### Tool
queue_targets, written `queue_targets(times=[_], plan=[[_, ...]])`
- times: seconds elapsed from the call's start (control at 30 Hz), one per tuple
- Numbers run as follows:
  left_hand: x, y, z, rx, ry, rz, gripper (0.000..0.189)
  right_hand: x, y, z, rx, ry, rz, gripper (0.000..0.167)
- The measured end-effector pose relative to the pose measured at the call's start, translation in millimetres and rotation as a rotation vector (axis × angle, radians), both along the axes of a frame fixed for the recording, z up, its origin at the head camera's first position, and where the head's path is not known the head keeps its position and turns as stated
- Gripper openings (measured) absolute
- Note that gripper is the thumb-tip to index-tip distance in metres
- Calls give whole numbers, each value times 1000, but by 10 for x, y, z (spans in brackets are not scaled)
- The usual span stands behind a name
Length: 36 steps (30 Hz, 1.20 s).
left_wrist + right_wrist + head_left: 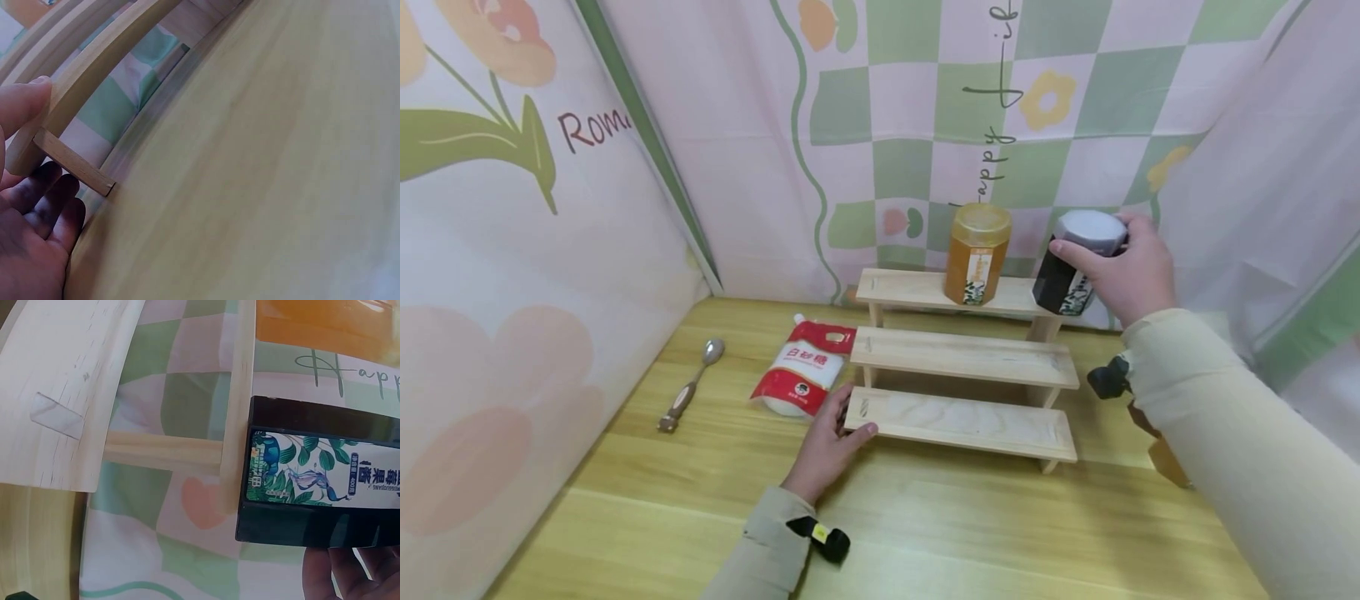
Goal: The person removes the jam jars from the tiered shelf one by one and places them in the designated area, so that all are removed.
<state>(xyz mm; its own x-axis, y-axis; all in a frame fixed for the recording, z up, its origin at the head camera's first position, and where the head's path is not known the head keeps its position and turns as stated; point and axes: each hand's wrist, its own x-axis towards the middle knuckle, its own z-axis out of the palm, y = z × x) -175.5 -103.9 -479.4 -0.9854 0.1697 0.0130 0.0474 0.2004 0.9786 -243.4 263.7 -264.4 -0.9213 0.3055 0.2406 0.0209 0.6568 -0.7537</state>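
Note:
A three-tier wooden step shelf point(966, 358) stands on the wooden table. My left hand point(827, 446) holds the left end of its lowest tier, thumb on top and fingers under the board, as the left wrist view also shows. My right hand point(1131, 271) grips a dark jam jar point(1060, 279) with a pale lid, slightly tilted, at the right end of the top tier. In the right wrist view the jar's leafy label point(312, 469) shows, its base end close by the tier's edge. Left of it on the top tier stands an amber jar point(977, 254) with a yellow lid.
A red and white sugar pouch point(805, 367) lies left of the shelf, and a spoon point(692, 383) farther left. An amber item point(1168, 462) is partly hidden beneath the right sleeve. Patterned curtains point(745, 150) hang behind and at the sides.

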Motion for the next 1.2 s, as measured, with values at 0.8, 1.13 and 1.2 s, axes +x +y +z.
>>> queue_targets(times=[0.8, 1.13, 1.2], plan=[[9, -8, 7, 8, 4, 0, 83, -71, -208, -7, -13, 11, 0, 104], [13, 2, 15, 7, 9, -4, 83, -67, -199, -22, -12, 6, -8, 108], [10, 3, 10, 8, 12, -6, 83, -64, -199, -23, -10, 3, -9, 109]])
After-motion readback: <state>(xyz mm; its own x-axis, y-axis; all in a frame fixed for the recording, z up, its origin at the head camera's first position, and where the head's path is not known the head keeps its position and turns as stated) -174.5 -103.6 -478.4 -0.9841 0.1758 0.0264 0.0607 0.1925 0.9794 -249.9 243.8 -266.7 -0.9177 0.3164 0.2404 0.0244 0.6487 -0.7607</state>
